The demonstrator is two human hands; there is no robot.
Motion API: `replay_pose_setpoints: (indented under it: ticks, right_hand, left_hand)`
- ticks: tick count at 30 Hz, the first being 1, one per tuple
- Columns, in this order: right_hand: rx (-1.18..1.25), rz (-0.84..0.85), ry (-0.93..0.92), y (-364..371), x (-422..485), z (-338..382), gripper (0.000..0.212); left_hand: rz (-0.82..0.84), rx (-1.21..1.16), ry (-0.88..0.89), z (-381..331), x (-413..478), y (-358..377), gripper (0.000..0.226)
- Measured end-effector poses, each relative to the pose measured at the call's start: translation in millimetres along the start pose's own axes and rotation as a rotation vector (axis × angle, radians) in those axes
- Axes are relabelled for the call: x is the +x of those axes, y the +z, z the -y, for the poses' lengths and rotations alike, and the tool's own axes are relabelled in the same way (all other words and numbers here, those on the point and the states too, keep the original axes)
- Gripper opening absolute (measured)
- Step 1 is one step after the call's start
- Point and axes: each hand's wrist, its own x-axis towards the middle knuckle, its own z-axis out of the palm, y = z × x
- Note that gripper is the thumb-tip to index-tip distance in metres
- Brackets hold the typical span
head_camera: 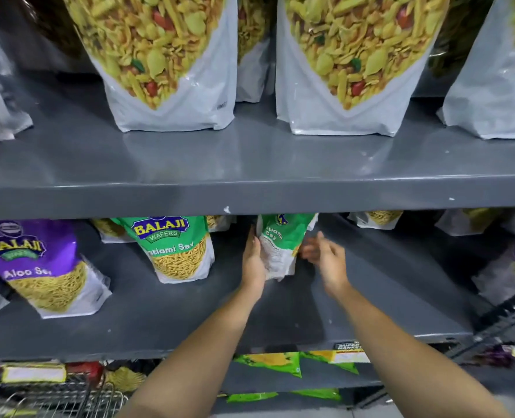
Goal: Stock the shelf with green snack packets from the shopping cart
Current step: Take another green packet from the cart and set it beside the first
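Observation:
A green snack packet (281, 242) stands tilted on the grey middle shelf (159, 321), its top hidden under the shelf above. My left hand (253, 260) presses flat against the packet's left side, fingers wrapped onto it. At the packet's right edge my right hand (325, 254) is blurred, its fingers spread; I cannot tell whether it touches the packet. A second green snack packet (177, 248) stands upright to the left on the same shelf. The wire shopping cart (54, 393) shows at the bottom left.
A purple packet (42, 267) stands at the left of the middle shelf. Large white pouches (171, 64) fill the upper shelf (250, 164). Green and yellow packets (271, 362) lie on the shelf below. More pouches stand at the far right.

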Motion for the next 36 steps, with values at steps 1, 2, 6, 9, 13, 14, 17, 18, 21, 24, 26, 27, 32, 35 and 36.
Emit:
replay_pose_setpoints:
  ticks: [1, 2, 6, 9, 13, 14, 17, 18, 21, 24, 26, 27, 32, 35, 36]
  right_hand:
    - [0.053, -0.030, 0.024, 2.6, 9.7, 5.1, 0.036]
    - [0.106, -0.036, 0.048, 7.6, 20.2, 11.8, 0.033]
    - [0.050, 0.131, 0.212, 30.5, 43.3, 32.8, 0.053]
    - [-0.006, 0.275, 0.221, 37.0, 43.5, 28.4, 0.032]
    - [0.107, 0.322, 0.234, 41.3, 32.4, 15.4, 0.045]
    - [0.111, 0.303, 0.235, 41.7, 29.0, 12.8, 0.048]
    - [0.106, 0.219, 0.156, 38.2, 5.5, 3.6, 0.048]
    - [0.117, 0.220, 0.109, 37.3, -3.7, -2.6, 0.045]
    - [0.118, 0.228, -0.050, 35.6, -28.3, -19.5, 0.041]
    - [0.050, 0.197, -0.092, 35.0, -48.5, -25.6, 0.048]
    - [0.017, 0.154, -0.080, 34.9, -56.0, -28.7, 0.047]
    - [-0.003, 0.146, -0.077, 34.6, -57.4, -30.7, 0.047]
    - [-0.047, 0.142, -0.056, 31.8, -58.4, -29.0, 0.048]
    - [-0.092, 0.170, -0.055, 24.2, -55.5, -25.4, 0.048]
    - [-0.102, 0.173, -0.056, 20.7, -55.3, -23.7, 0.048]
  left_hand:
    - [-0.022, 0.023, 0.054, 1.0, -3.8, 1.1, 0.047]
    - [-0.094, 0.059, 0.100, 1.6, -14.1, 4.0, 0.047]
    - [-0.331, 0.098, 0.178, 23.8, -60.6, 21.4, 0.049]
    - [-0.288, 0.052, 0.152, 28.7, -86.0, 41.5, 0.049]
    - [-0.265, 0.049, 0.116, 26.2, -81.9, 43.9, 0.050]
    - [-0.258, 0.062, 0.116, 22.9, -79.6, 41.5, 0.052]
    - [-0.229, 0.094, 0.153, 11.1, -64.2, 28.0, 0.057]
    - [-0.234, 0.114, 0.165, 5.2, -57.3, 22.8, 0.059]
    - [-0.209, 0.125, 0.140, -5.2, -29.4, 7.9, 0.059]
    - [-0.194, 0.163, 0.066, -2.0, -0.2, -5.3, 0.060]
    - [-0.173, 0.184, 0.011, 11.0, 19.8, -14.5, 0.065]
    - [-0.175, 0.196, 0.002, 20.1, 29.8, -19.6, 0.065]
    - [-0.106, 0.159, -0.006, 19.1, 28.4, -23.8, 0.064]
    - [-0.133, 0.143, 0.009, 16.7, 28.7, -27.6, 0.066]
    - [-0.155, 0.147, -0.010, 3.1, 12.1, -22.0, 0.068]
